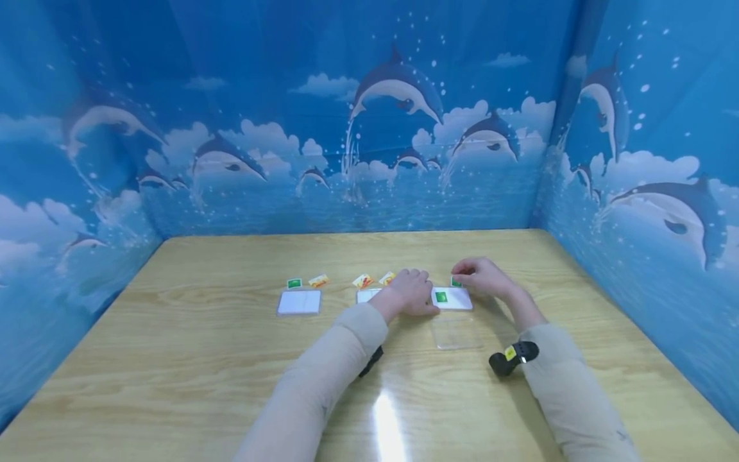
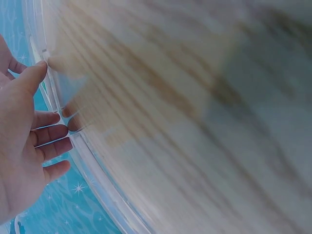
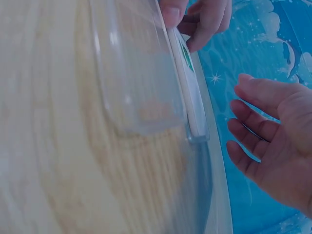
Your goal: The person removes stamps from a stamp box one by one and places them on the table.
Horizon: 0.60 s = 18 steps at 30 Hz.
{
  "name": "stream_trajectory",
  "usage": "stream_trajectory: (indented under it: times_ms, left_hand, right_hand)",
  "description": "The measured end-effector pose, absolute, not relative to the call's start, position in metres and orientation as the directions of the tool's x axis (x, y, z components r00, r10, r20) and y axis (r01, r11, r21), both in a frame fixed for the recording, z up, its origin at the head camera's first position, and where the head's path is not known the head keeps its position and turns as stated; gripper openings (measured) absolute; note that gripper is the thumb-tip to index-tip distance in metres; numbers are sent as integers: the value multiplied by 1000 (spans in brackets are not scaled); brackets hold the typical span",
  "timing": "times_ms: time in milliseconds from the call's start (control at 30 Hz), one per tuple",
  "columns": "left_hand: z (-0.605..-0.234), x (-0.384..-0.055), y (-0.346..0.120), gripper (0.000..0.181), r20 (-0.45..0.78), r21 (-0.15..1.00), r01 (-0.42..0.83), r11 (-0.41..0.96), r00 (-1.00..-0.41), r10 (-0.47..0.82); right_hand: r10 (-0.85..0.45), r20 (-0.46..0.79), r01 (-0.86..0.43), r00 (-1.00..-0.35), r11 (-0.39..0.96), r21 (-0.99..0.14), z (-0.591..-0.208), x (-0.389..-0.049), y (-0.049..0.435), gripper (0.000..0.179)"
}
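On the right of the row lies a flat white case (image 1: 460,299) with a green square card (image 1: 441,297) on it. My left hand (image 1: 408,292) holds this case at its left end, thumb on the near edge and fingers at the far side. Behind the case, a second green card (image 1: 455,283) shows by the fingertips of my right hand (image 1: 485,277). In the right wrist view the right hand (image 3: 278,136) has loosely bent fingers with nothing visible between them. A clear plastic cover (image 1: 458,348) lies in front of the case.
A middle white case (image 1: 366,296) is partly hidden by my left arm, with red-and-yellow cards (image 1: 363,281) behind it. Farther left sits another white case (image 1: 299,303), a green card (image 1: 294,283) and a yellow card (image 1: 318,281) behind it. Dolphin-print curtains (image 1: 369,128) border the table.
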<state>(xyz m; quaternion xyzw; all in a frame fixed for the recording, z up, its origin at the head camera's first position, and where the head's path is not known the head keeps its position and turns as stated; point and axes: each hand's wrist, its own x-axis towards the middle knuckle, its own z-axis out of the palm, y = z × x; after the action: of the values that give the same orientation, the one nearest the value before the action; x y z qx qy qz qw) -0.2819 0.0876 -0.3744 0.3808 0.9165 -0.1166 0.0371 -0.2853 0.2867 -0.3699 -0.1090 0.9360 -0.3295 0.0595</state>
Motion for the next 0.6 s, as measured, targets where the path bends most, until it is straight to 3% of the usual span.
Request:
stream_trajectory:
  times_ms: [600]
  left_hand:
    - [-379, -285, 88, 63, -147, -180, 716, 674, -697, 701]
  right_hand:
    - [-295, -69, -176, -953, 725, -666, -378, -274, 270, 26]
